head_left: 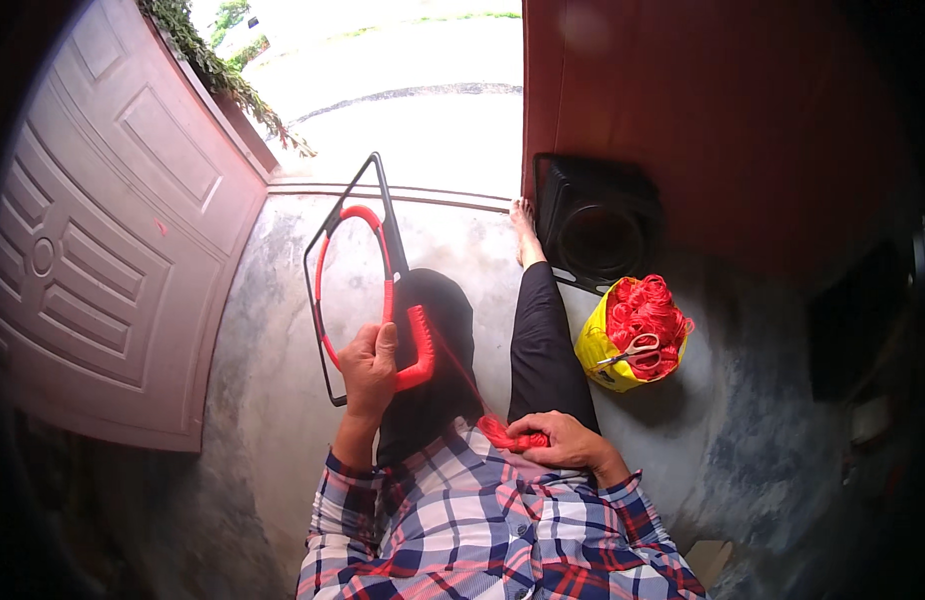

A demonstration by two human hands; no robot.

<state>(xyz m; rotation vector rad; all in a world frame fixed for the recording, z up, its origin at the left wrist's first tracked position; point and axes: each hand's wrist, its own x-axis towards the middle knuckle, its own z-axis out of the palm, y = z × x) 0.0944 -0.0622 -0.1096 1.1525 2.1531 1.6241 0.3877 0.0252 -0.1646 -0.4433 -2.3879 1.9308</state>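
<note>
Presently, the left hand [370, 370] is clasping the lower part of a red-wrapped hoop [360, 213], its grip closing around the piece with the thumb lying along the upper side. A thin black frame [384, 200] with angular corners is surrounding the hoop. Just to the right of that hand, a thick, ridged red L-shaped section [425, 362] is jutting out, its free arm pointing away from the body.

The right hand [571, 440] is resting low at the lap, its grip holding a small bundle of red cord [501, 434] between thumb and fingers. One fine strand [463, 375] is running from the L-shaped section down to this bundle and appearing straight.

Near the right leg [545, 340], a yellow bag [594, 345] is standing on the grey floor [278, 320], with loose red cord [643, 298] heaping up in its mouth. Scissors [635, 350] are lying on that heap. Beyond the bag, a black boxy object [596, 232] is sitting beside the bare foot [526, 228]. On the left, a panelled door [133, 230] is standing beside the bright doorway.
</note>
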